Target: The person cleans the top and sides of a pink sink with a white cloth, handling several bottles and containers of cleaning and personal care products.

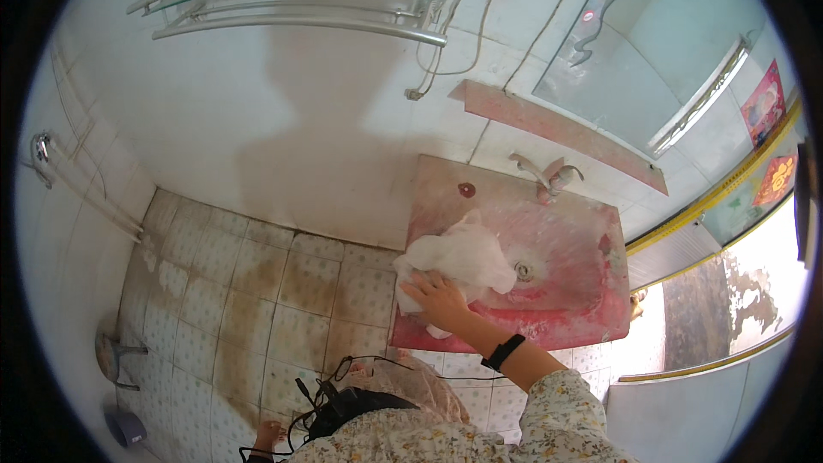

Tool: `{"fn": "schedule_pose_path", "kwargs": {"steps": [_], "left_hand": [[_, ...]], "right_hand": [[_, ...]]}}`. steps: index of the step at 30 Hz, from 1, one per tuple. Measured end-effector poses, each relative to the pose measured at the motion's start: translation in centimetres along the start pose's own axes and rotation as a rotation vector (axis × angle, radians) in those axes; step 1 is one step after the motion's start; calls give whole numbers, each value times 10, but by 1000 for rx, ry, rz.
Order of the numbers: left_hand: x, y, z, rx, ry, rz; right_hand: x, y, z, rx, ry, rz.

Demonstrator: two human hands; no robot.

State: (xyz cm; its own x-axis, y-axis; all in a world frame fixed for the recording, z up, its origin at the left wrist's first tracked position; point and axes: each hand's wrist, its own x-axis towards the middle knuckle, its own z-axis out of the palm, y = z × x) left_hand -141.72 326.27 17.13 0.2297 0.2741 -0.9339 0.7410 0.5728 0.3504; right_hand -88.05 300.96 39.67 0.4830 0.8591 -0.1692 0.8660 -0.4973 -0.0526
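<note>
A bunched white cloth (467, 255) lies in the left part of the worn red and pink sink (591, 304). My right hand (437, 300) rests on the cloth's near left edge, its fingers spread over the fabric. A black band circles that wrist. Low on the left, my left hand (271, 435) hangs away from the sink. It is small and partly hidden, and its finger pose is unclear. Right of the cloth is the metal drain (523, 271). A faucet (549, 178) stands at the sink's back edge.
Above the sink are a pinkish ledge (561, 133) and a mirror (639, 60). A metal and glass rack (300, 0) juts from the wall. Black cables (321, 394) hang at my waist. A stool (120, 360) and a dark bucket (126, 429) stand far left on the stained tiles.
</note>
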Motion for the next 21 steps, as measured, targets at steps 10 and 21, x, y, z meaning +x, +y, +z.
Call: {"fn": "schedule_pose_path", "kwargs": {"steps": [10,21], "left_hand": [[-36,28,6,-53,193,53],[-32,-5,20,473,152,136]], "right_hand": [[110,63,-21,19,146,69],[76,208,-32,260,375,689]]}}
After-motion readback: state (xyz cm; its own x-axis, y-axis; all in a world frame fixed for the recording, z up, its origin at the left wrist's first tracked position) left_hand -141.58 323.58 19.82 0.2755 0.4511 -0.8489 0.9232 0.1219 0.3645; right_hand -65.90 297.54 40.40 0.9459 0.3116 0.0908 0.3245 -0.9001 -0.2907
